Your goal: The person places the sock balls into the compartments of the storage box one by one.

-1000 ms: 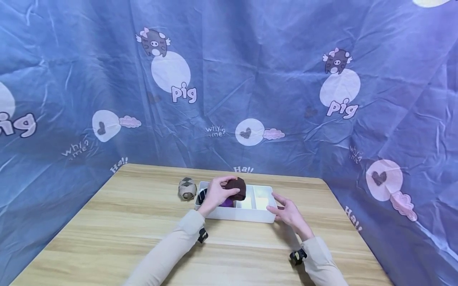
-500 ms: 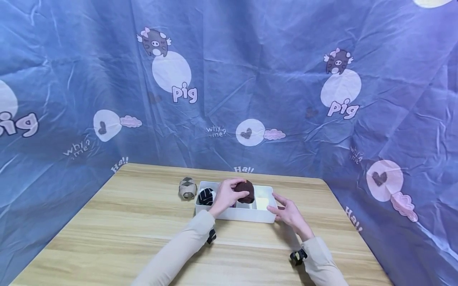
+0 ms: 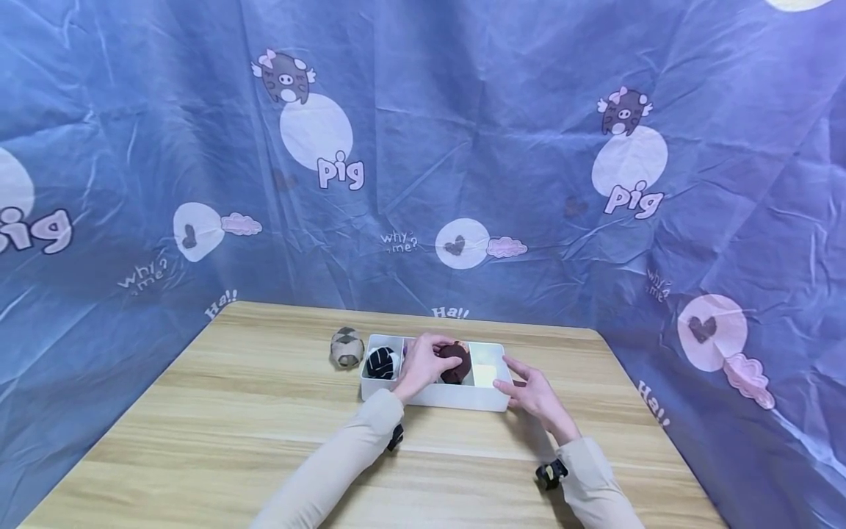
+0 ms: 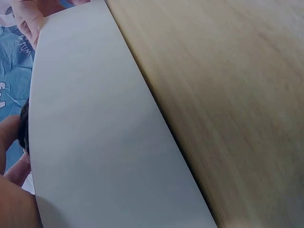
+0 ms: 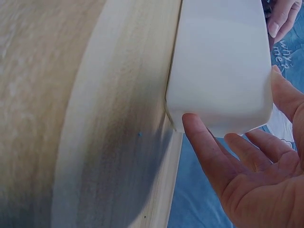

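Note:
A white box (image 3: 456,399) with several compartments stands on the table, its long wall facing me. My left hand (image 3: 420,367) pinches a dark brown rolled-up sock (image 3: 456,369), which sits low in the third compartment from the left. A black rolled-up sock (image 3: 381,363) with white lines lies in the leftmost compartment. Something purple (image 3: 407,345) shows behind my left hand, mostly hidden. My right hand (image 3: 537,397) holds the box's right end; the right wrist view shows the fingers (image 5: 199,140) against its outer wall. In the left wrist view the box wall (image 4: 95,118) hides most of the left hand.
A grey rolled-up sock (image 3: 346,349) with a diamond pattern lies on the table just left of the box. The rightmost compartment (image 3: 485,360) shows its pale floor. Blue printed cloth (image 3: 423,184) hangs behind the wooden table (image 3: 198,397) and along its sides.
My left hand has moved right and down with the brown sock, from above the box into the third compartment. The black sock has come into fuller view. The right hand has stayed put.

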